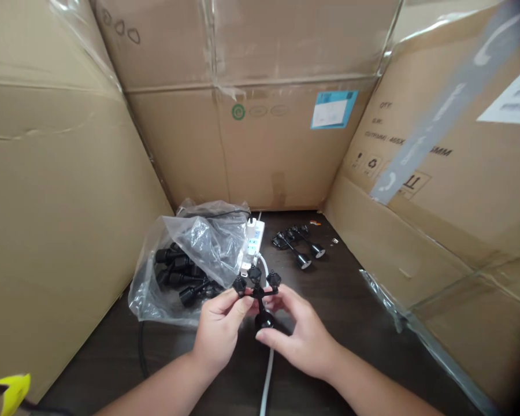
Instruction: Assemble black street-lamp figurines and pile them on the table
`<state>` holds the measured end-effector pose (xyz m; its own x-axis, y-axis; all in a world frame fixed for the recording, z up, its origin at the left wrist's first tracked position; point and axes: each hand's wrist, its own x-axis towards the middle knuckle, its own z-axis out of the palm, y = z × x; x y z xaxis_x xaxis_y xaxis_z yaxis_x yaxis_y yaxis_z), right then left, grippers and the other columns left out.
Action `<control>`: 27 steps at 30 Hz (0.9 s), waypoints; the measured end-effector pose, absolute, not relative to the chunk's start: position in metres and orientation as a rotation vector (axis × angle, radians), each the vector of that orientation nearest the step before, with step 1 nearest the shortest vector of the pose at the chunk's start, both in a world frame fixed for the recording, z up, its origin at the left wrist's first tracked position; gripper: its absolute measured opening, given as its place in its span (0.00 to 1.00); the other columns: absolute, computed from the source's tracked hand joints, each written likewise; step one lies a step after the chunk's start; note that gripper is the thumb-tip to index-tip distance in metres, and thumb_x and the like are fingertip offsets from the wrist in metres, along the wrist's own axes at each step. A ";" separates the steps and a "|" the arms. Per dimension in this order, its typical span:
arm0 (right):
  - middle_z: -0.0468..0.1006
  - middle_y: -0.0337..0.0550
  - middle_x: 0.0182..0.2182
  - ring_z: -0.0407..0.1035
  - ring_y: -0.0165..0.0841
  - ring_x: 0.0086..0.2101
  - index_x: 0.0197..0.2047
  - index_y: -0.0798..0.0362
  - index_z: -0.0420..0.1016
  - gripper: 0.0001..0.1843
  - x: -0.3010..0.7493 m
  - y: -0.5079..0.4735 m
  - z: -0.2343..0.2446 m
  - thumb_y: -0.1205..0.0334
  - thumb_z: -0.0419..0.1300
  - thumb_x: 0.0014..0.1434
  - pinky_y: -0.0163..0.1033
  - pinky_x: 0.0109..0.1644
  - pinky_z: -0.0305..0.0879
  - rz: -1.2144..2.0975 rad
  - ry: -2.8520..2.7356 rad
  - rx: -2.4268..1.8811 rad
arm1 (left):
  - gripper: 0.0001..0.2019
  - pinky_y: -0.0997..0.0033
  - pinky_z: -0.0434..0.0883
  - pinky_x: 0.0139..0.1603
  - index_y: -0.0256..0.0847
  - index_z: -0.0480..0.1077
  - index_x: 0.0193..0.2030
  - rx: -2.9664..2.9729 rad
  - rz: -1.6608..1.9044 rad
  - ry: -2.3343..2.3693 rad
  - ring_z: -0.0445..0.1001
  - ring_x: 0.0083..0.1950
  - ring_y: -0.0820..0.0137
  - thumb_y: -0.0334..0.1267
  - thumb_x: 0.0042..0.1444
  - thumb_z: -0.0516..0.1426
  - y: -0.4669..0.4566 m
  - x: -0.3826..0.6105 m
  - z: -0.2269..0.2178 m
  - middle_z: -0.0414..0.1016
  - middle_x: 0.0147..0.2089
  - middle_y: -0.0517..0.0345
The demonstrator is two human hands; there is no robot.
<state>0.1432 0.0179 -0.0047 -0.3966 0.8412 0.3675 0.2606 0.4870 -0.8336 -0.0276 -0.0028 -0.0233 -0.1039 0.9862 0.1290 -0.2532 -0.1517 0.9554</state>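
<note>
The left hand (220, 332) pinches one arm of a black branched lamp-socket piece (257, 292); the right hand (299, 341) curves around its round end (264, 319), grip hard to tell. Holding both sides evenly should keep it steady. Behind this piece lie a white power strip (253, 242) and a clear plastic bag (199, 248) of black sockets.

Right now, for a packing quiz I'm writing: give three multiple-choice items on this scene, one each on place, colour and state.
1. Where is the white power strip?
A) Taped to a carton wall
B) Against the clear plastic bag
C) Atop a carton flap

2. What colour is the branched socket fitting in the left hand?
A) White
B) Yellow
C) Black

3. How do the two socket fittings lie?
A) Loose on the dark table
B) Inside the bag
C) Taped to a carton

1 B: its edge meets the bag.
2 C: black shows between the fingers.
3 A: they rest outside the bag.
</note>
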 end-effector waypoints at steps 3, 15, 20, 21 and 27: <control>0.78 0.42 0.36 0.73 0.35 0.36 0.43 0.53 0.72 0.17 0.142 0.016 -0.007 0.66 0.67 0.49 0.39 0.43 0.73 0.784 -1.979 -0.919 | 0.09 0.62 0.79 0.44 0.38 0.80 0.40 0.930 1.467 0.931 0.80 0.40 0.61 0.39 0.55 0.63 -0.001 -0.025 -0.023 0.82 0.39 0.51; 0.83 0.49 0.36 0.78 0.39 0.35 0.41 0.55 0.79 0.14 0.181 0.083 -0.023 0.57 0.56 0.60 0.40 0.39 0.73 0.293 -1.895 -1.410 | 0.27 0.63 0.80 0.42 0.32 0.69 0.56 0.844 1.481 1.054 0.81 0.42 0.61 0.43 0.53 0.65 0.004 -0.026 -0.007 0.81 0.42 0.45; 0.84 0.51 0.37 0.79 0.42 0.37 0.42 0.56 0.80 0.15 0.181 0.094 -0.031 0.56 0.57 0.61 0.42 0.41 0.73 0.237 -1.962 -1.494 | 0.22 0.62 0.80 0.43 0.32 0.73 0.51 0.966 1.490 1.064 0.81 0.42 0.62 0.43 0.53 0.64 0.004 -0.026 -0.010 0.82 0.42 0.45; 0.84 0.51 0.38 0.79 0.42 0.38 0.43 0.56 0.80 0.15 0.180 0.095 -0.032 0.56 0.57 0.61 0.42 0.43 0.72 0.221 -1.973 -1.505 | 0.21 0.62 0.80 0.43 0.32 0.73 0.51 1.008 1.501 1.063 0.81 0.41 0.62 0.43 0.53 0.64 0.004 -0.026 -0.010 0.82 0.41 0.45; 0.82 0.56 0.42 0.77 0.44 0.43 0.45 0.58 0.79 0.17 0.179 0.099 -0.034 0.55 0.56 0.64 0.44 0.49 0.70 0.141 -2.048 -1.538 | 0.12 0.64 0.79 0.43 0.36 0.77 0.46 1.549 1.616 1.115 0.81 0.39 0.65 0.37 0.56 0.61 0.005 -0.035 -0.006 0.82 0.39 0.48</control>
